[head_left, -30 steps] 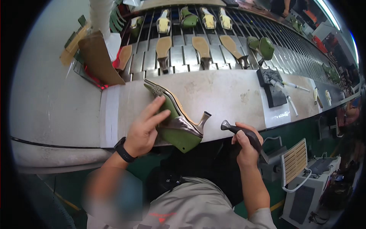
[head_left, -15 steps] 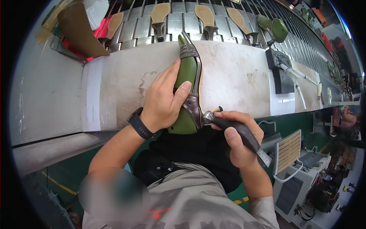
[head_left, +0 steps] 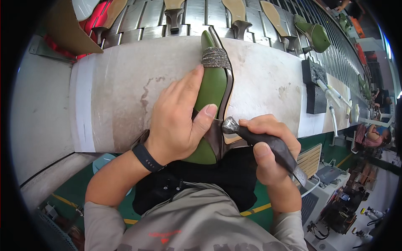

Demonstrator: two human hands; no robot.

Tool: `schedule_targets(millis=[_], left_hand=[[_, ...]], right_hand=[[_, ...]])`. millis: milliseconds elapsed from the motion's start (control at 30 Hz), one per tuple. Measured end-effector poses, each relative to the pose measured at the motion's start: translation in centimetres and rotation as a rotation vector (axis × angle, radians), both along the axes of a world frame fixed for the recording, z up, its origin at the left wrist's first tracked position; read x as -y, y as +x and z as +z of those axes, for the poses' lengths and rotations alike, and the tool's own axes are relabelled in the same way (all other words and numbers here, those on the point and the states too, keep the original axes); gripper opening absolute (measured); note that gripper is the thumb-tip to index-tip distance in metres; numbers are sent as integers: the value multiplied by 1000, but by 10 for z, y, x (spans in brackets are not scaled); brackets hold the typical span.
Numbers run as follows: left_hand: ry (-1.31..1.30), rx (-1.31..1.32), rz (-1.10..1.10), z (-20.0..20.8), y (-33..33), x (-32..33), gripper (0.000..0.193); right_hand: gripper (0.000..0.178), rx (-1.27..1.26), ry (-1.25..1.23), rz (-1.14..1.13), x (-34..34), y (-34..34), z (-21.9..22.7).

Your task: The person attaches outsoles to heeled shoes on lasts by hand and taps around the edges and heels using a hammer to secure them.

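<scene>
A high-heeled shoe with a glittery strap (head_left: 215, 57) and a dark back part is fitted on a green shoe last (head_left: 212, 85). It lies on its side, toe pointing away from me, its tan sole edge on the right. My left hand (head_left: 176, 113) is wrapped over the green last from the left, thumb pressed near the dark back part. In my right hand (head_left: 274, 142) is a hammer, held by its dark handle (head_left: 274, 152). The rounded metal hammer head (head_left: 230, 125) is close beside the shoe's sole at the heel end; whether it touches cannot be seen.
The shoe is over a stained pale worktable (head_left: 125, 88). Beyond it, a slatted metal conveyor (head_left: 209, 21) carries several tan-soled shoes and a green last (head_left: 316, 35). On the right stand a black block (head_left: 315, 85) and syringes (head_left: 333, 94). A cardboard sheet (head_left: 67, 25) is at upper left.
The view has shifted closer to the worktable. The shoe has turned slightly, and the hammer head sits a little farther up along the sole side. Both hands keep their hold.
</scene>
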State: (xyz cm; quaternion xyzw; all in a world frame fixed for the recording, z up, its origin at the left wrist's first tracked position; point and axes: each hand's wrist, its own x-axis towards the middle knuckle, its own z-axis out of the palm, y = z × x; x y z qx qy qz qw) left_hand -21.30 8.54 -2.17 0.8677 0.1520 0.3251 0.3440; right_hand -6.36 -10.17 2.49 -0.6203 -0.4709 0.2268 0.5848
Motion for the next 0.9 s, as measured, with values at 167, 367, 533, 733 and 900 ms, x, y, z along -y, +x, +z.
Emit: schedule_targets(millis=[167,367,533,733,900], left_hand=[[13,-31,1,1,0,0,70],[-11,-18,2,2,-3,1,70],[-64,-5,2,-1,-7,1,59],[-180,-34,38,13,-4,8,64],[62,-367,135,59,15,24,84]], right_hand=[[26,82,-96,84,-19,15,25],[20,127,-364,165,-34,28,51],[27,562,-255,59,-26,46,37],[37,930,-199,-362,17,79,-33],[37,830,-145,-487,23,81,-44]])
